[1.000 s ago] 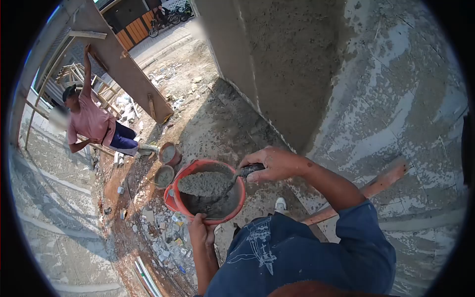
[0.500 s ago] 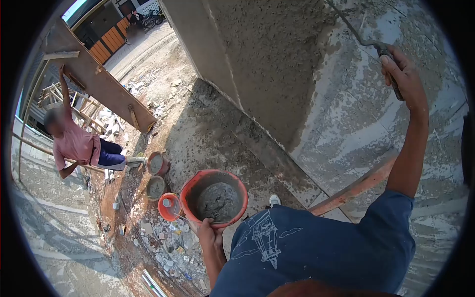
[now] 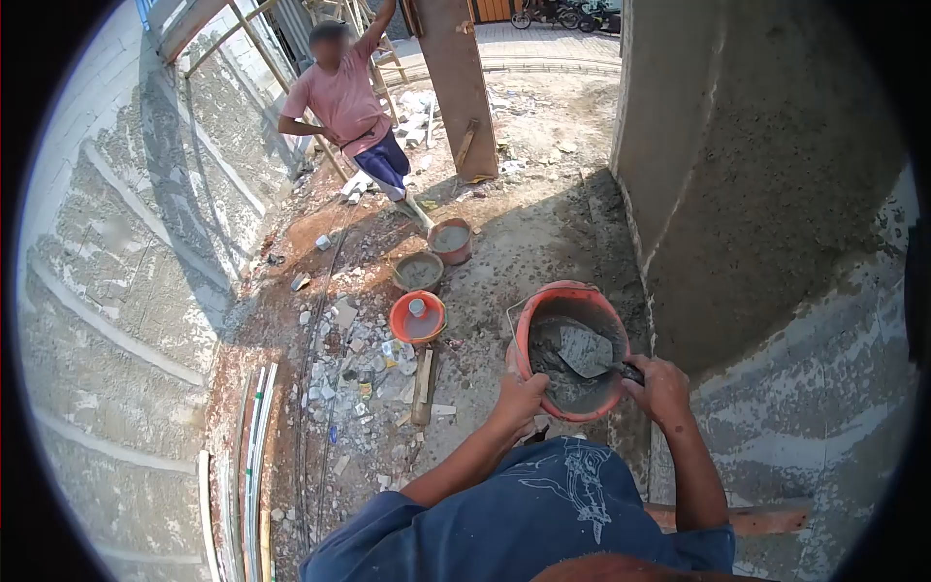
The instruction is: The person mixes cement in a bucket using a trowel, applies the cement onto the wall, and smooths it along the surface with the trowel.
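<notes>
An orange-red bucket (image 3: 621, 325) of wet grey mortar (image 3: 555, 361) is held in front of my body. My left hand (image 3: 524, 396) grips its rim at the near left side. In my right hand (image 3: 663, 390) is the dark handle of a trowel (image 3: 585, 351), its mortar-coated blade inside the bucket over the mortar. The fingers of my right hand are wrapped round that handle at the bucket's right rim. To the right rises a wall (image 3: 776, 194) with fresh dark mortar on it and a paler, rough area lower down.
A smaller orange bucket (image 3: 418, 317) with a cup in it and two mortar buckets (image 3: 450, 241) stand ahead on the left. Rubble (image 3: 359, 373) and long pipes (image 3: 254, 466) lie on the ground. A person in a pink shirt (image 3: 344, 102) leans by a brown board (image 3: 456, 87).
My right hand has brought the trowel down from the wall into the bucket. My view has turned left, toward the other person. My left hand still holds the bucket.
</notes>
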{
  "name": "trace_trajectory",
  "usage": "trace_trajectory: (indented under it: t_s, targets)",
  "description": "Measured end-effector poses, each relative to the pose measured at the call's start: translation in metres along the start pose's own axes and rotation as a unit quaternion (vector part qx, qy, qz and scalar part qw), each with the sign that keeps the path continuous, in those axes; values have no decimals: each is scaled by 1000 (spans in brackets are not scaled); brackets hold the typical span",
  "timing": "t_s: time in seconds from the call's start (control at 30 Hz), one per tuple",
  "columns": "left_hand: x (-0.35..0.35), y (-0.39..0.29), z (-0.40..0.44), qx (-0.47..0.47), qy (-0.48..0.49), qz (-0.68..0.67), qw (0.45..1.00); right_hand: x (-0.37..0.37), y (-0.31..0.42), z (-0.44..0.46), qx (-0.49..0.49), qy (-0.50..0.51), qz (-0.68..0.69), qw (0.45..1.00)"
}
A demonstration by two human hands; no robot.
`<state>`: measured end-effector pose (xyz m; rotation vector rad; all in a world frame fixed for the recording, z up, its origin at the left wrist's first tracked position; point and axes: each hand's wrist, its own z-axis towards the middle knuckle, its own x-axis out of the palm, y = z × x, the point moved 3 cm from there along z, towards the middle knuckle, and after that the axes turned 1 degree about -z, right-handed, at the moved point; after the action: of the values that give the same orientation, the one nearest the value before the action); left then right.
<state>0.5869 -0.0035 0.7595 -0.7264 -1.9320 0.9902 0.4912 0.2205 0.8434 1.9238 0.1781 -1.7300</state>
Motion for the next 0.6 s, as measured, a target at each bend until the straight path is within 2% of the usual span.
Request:
trace_trajectory:
  t_s: [0.2,0.3,0.37,0.5,0.53,0.6]
  targets:
    - [-18,8,-1,-13,-32,-1,999,-25,11,10,0,28,206,978]
    - [-25,6,-2,-47,-59,18,997,-37,11,9,-5,50,178,983]
    - [-16,-14,-16,-81,-75,29,993,-24,10,10,-29,34,84,995]
    - [-1,-19,-22,-4,-71,18,997,2,25,15,-25,71,-44,996]
    - [-3,-15,-17,0,-70,28,997,13,25,18,-51,73,-18,996]
    - [-10,-4,-11,8,-67,41,997,24,22,22,-44,77,39,995]
